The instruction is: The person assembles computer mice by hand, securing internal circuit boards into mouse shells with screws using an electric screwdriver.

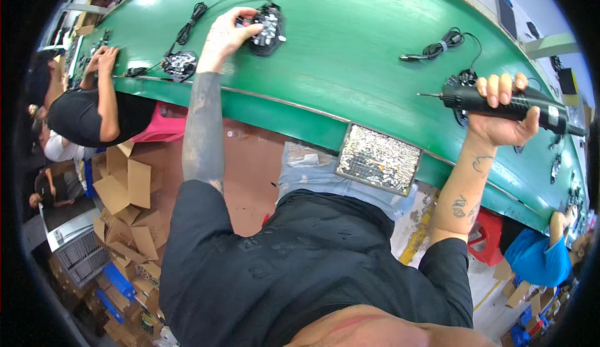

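Observation:
At the far left of the bench, my left hand (230, 33) grips the near edge of an opened corded mouse (269, 29) between thumb and fingers. Its inner parts and circuit board face up, and its black cable runs off to the left. My right hand (504, 111) is closed round a black electric screwdriver (522, 105), whose thin bit points left over the green bench. Beneath the screwdriver lies a second opened mouse (460, 117), mostly hidden, with its bundled cable (445, 45) behind it. A shallow tray of small metal screws (379, 158) sits at the bench's near edge, before my lap.
Another opened mouse (179, 65) lies on the green bench (350, 53) to the left. A person in black (87, 113) works at the left, one in a blue sleeve (539, 254) at the right. Cardboard boxes (125, 181) and a pink stool (164, 122) stand left of me.

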`<state>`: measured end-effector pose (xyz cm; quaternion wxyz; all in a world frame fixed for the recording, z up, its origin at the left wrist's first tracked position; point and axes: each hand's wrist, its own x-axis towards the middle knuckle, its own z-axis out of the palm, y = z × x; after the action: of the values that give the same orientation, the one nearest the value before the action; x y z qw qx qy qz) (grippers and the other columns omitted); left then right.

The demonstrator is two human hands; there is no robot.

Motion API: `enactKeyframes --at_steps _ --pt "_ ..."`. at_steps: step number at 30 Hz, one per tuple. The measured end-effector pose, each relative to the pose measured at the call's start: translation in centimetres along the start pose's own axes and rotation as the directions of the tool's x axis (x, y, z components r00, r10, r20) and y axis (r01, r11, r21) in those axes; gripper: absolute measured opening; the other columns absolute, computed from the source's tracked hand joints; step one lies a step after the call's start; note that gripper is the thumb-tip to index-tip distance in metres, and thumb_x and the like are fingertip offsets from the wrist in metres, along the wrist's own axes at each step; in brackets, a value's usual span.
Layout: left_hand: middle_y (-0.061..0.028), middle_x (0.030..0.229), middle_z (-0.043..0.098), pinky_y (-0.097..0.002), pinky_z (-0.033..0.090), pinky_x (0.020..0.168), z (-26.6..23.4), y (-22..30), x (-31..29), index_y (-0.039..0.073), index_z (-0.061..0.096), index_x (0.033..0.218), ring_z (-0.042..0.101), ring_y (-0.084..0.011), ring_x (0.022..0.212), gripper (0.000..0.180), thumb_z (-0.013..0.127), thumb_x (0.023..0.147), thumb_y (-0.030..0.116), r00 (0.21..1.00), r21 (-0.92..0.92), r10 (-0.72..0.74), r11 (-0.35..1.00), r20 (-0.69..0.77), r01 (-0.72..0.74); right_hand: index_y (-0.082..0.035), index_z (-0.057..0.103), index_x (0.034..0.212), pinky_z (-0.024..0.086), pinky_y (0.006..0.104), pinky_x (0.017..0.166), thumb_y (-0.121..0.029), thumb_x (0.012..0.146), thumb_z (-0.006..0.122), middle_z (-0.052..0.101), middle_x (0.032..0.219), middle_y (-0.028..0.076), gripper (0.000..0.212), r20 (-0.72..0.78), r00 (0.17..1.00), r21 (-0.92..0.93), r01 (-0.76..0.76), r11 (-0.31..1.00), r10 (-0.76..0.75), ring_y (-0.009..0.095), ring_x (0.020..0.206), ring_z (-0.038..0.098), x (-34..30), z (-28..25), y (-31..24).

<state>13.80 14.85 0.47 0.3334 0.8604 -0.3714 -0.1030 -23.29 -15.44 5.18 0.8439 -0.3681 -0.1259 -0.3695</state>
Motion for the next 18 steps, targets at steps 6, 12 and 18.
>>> enactKeyframes --at_steps 6,12,18 --pt "-0.0083 0.1 0.064 -0.0325 0.052 0.077 7.0 8.5 -3.1 0.007 0.068 0.11 0.064 -0.0202 0.085 0.035 0.076 0.079 0.021 0.944 -0.176 0.31 0.942 0.118 -0.287 -0.01 0.053 0.108 0.038 0.0373 0.07 -0.048 0.086 0.057 0.051 0.076 0.005 0.043 0.064 0.997 -0.06 -0.031 0.998 0.035 0.018 0.067 0.048 2.0 1.9 2.8" --pt "-0.0091 0.107 0.06 -0.0348 0.049 0.086 9.5 12.4 -3.4 0.008 0.068 0.111 0.061 -0.0241 0.098 0.041 0.079 0.078 0.03 0.908 -0.1 0.354 0.935 0.225 -0.34 -0.008 0.051 0.106 0.04 0.0386 0.071 -0.045 0.087 0.055 0.052 0.076 0.005 0.042 0.116 0.991 -0.229 -0.031 0.973 0.059 0.018 0.065 0.047 4.5 2.6 5.5" --pt "-0.0123 0.101 0.058 -0.0365 0.047 0.083 9.9 14.0 -2.8 0.005 0.061 0.105 0.059 -0.0278 0.097 0.044 0.081 0.075 0.031 0.904 -0.04 0.334 0.941 0.267 -0.336 -0.004 0.053 0.102 0.047 0.031 0.06 -0.021 0.086 0.065 0.052 0.073 0.008 0.026 -0.032 0.998 -0.207 -0.067 0.976 0.062 0.018 0.064 0.053 5.4 3.2 8.5"
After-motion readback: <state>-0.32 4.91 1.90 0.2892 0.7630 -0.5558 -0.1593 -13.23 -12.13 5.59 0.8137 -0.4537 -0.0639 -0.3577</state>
